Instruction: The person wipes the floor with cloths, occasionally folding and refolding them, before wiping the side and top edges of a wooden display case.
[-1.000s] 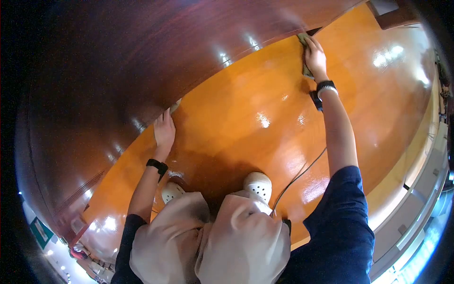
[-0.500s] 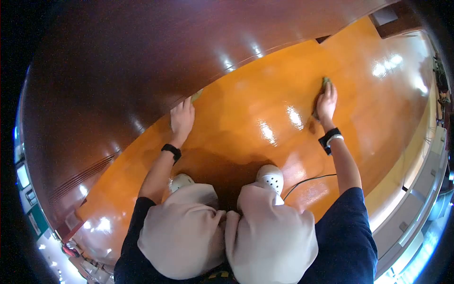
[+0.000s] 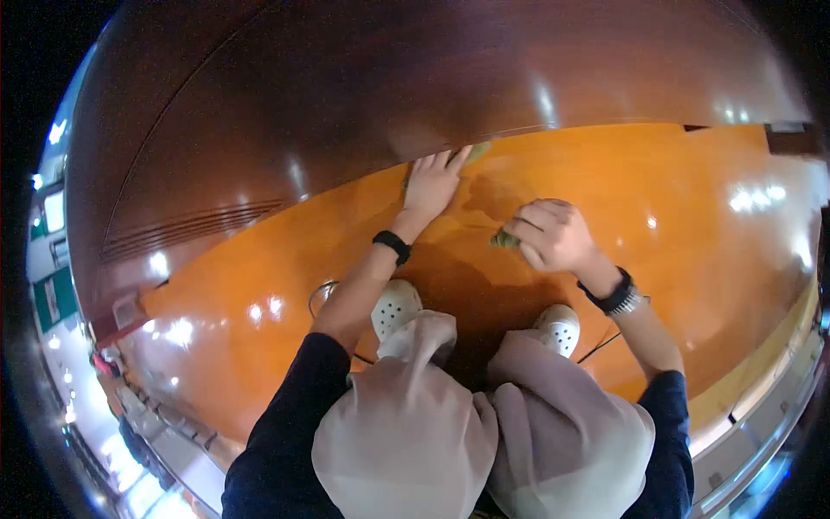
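Observation:
Against the base of the dark brown panel (image 3: 346, 95), my left hand (image 3: 430, 186) lies with fingers spread over a greenish cloth (image 3: 475, 156) on the shiny orange floor (image 3: 346, 251). Part of that cloth shows beyond the fingertips; the rest is hidden under the hand. My right hand (image 3: 553, 233) is closed, its fingers curled round a small green cloth (image 3: 505, 239) that sticks out on its left side. It is nearer to my body than the left hand, just above the floor or touching it; I cannot tell which.
White clogs (image 3: 397, 310) stand on the floor below my hands. A thin black cable (image 3: 598, 348) runs behind them. Slotted vents (image 3: 190, 229) mark the panel at the left. A pale ledge (image 3: 761, 415) lies at the lower right.
My view has turned. My right hand has come in from the far right, closer to the left hand, and its fingers have curled. My left hand's fingers have spread.

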A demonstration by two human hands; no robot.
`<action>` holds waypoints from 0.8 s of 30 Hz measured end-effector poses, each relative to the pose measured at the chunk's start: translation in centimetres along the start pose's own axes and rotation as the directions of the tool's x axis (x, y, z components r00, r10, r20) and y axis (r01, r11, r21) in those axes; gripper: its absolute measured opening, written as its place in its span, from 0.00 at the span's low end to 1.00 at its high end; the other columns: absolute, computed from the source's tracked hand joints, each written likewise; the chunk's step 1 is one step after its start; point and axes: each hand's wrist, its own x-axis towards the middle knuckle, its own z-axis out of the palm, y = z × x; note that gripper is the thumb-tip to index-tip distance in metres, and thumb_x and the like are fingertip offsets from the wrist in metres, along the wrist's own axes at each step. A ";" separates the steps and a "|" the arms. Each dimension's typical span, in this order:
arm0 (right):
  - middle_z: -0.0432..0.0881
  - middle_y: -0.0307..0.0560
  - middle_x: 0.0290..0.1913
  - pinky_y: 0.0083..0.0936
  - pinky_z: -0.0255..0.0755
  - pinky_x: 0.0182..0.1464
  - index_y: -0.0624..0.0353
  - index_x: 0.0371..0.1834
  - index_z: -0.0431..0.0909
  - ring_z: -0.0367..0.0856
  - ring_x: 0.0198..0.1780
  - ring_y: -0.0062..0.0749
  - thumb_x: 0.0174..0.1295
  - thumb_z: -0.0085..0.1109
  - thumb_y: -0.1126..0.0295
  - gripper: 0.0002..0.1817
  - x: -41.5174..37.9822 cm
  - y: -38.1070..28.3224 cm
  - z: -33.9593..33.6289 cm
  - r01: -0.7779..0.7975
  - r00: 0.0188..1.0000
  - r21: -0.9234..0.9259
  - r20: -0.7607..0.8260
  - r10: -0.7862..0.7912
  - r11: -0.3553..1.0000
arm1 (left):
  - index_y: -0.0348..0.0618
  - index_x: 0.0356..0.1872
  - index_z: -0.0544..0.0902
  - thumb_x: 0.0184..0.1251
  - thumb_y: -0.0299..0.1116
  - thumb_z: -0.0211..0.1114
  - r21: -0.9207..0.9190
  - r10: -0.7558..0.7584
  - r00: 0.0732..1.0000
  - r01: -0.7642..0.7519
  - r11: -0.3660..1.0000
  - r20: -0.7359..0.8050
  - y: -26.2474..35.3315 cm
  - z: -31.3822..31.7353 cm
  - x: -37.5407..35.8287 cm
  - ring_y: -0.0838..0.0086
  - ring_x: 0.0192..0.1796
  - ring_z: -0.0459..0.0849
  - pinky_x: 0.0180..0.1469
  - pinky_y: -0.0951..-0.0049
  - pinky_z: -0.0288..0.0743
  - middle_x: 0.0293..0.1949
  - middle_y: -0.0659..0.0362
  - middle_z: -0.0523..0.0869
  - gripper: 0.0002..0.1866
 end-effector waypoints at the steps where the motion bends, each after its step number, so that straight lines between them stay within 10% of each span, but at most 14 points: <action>1: 0.71 0.40 0.23 0.28 0.70 0.25 0.55 0.25 0.75 0.74 0.23 0.33 0.40 0.55 0.70 0.06 2.4 -2.0 -2.5 0.056 0.998 0.004 0.041 -0.056 0.998 | 0.56 0.66 0.62 0.60 0.32 0.57 0.019 -0.020 1.000 0.020 1.000 0.005 0.0 -0.1 -0.3 0.58 0.51 0.73 0.54 0.59 0.67 0.51 0.53 0.74 0.31; 6: 0.74 0.39 0.22 0.19 0.68 0.21 0.60 0.24 0.78 0.74 0.22 0.25 0.29 0.54 0.65 0.16 9.5 -10.3 -14.4 0.178 0.977 -0.134 -0.096 -0.191 0.975 | 0.56 0.67 0.62 0.59 0.32 0.58 0.054 -0.053 0.997 0.050 0.997 0.060 0.1 0.9 -0.6 0.61 0.55 0.71 0.58 0.59 0.65 0.55 0.56 0.71 0.32; 9: 0.77 0.41 0.26 0.33 0.74 0.32 0.56 0.32 0.75 0.77 0.27 0.34 0.39 0.62 0.66 0.15 10.1 -13.9 -19.6 0.105 0.993 -0.267 0.088 -0.084 0.958 | 0.56 0.66 0.62 0.58 0.32 0.59 0.049 -0.062 0.997 0.059 0.997 0.051 0.2 0.7 -0.5 0.62 0.55 0.71 0.58 0.59 0.65 0.54 0.56 0.71 0.32; 10: 0.80 0.55 0.38 0.28 0.79 0.29 0.48 0.62 0.62 0.81 0.36 0.37 0.62 0.56 0.58 0.26 10.1 -13.3 -22.4 0.228 0.915 -0.223 0.382 -0.130 0.948 | 0.56 0.66 0.63 0.57 0.32 0.59 0.049 -0.069 0.997 0.067 0.997 0.047 0.3 0.8 -0.5 0.62 0.54 0.71 0.58 0.59 0.65 0.54 0.56 0.72 0.32; 16: 0.80 0.54 0.37 0.27 0.77 0.29 0.50 0.57 0.69 0.80 0.35 0.35 0.66 0.47 0.54 0.20 9.0 -13.5 -24.7 0.274 0.910 -0.166 0.364 -0.200 0.947 | 0.54 0.64 0.66 0.56 0.29 0.60 0.029 -0.064 0.998 0.064 0.998 0.013 0.3 0.9 -0.3 0.61 0.54 0.72 0.58 0.58 0.65 0.53 0.56 0.72 0.31; 22: 0.79 0.54 0.38 0.30 0.77 0.31 0.52 0.64 0.64 0.78 0.36 0.37 0.65 0.38 0.40 0.33 8.4 -15.3 -26.8 -0.066 0.814 -0.168 0.561 0.151 0.984 | 0.54 0.64 0.66 0.57 0.28 0.58 0.049 -0.055 0.998 0.053 0.997 0.031 0.3 1.0 -0.3 0.60 0.55 0.71 0.60 0.57 0.63 0.55 0.56 0.71 0.30; 24: 0.78 0.54 0.38 0.31 0.77 0.32 0.53 0.64 0.64 0.77 0.37 0.36 0.64 0.36 0.38 0.35 7.0 -12.8 -26.7 0.178 0.862 -0.087 0.494 -0.113 0.980 | 0.54 0.64 0.66 0.57 0.28 0.58 0.065 -0.051 0.998 0.050 0.997 0.023 0.2 0.9 -0.2 0.59 0.55 0.70 0.60 0.57 0.63 0.55 0.55 0.71 0.30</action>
